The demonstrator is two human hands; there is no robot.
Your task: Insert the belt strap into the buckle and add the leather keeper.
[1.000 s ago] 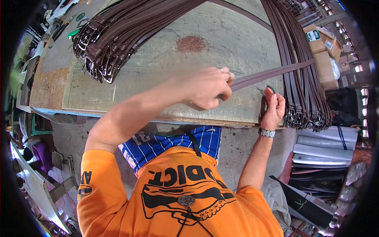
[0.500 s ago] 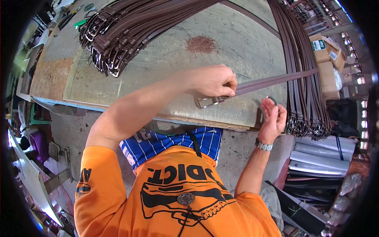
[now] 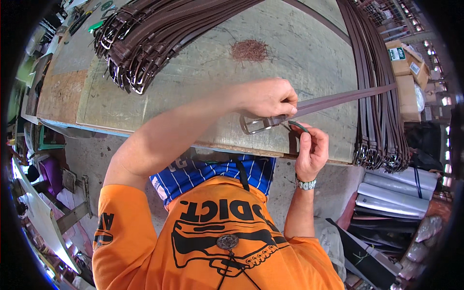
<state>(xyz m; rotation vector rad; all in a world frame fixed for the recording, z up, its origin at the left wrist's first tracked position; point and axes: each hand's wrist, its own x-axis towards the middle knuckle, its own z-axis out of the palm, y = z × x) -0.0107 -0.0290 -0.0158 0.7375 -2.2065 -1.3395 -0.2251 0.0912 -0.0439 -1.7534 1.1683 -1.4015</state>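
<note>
My left hand [image 3: 270, 98] is closed on a brown leather belt [image 3: 338, 100] just behind its silver buckle [image 3: 256, 126]. The buckle hangs near the table's front edge, and the strap runs off to the right over a pile of belts. Between the fingers of my right hand [image 3: 312, 151] is a slim, curved, dark green tool [image 3: 298, 126], which looks like small thread snips. Its tip points at the belt beside my left fingertips; whether it touches the leather I cannot tell.
A thick bundle of brown belts [image 3: 145, 46] lies at the far left of the worktable [image 3: 169, 99]. More belts [image 3: 379, 96] drape over its right edge, buckles down. A heap of brown thread scraps [image 3: 249, 50] sits mid-table. Cardboard boxes [image 3: 408, 65] and silver rolls [image 3: 394, 191] stand to the right.
My right hand has moved left and up to the belt, bringing the green tool close to my left fingers. The left hand keeps its hold, shifted only slightly.
</note>
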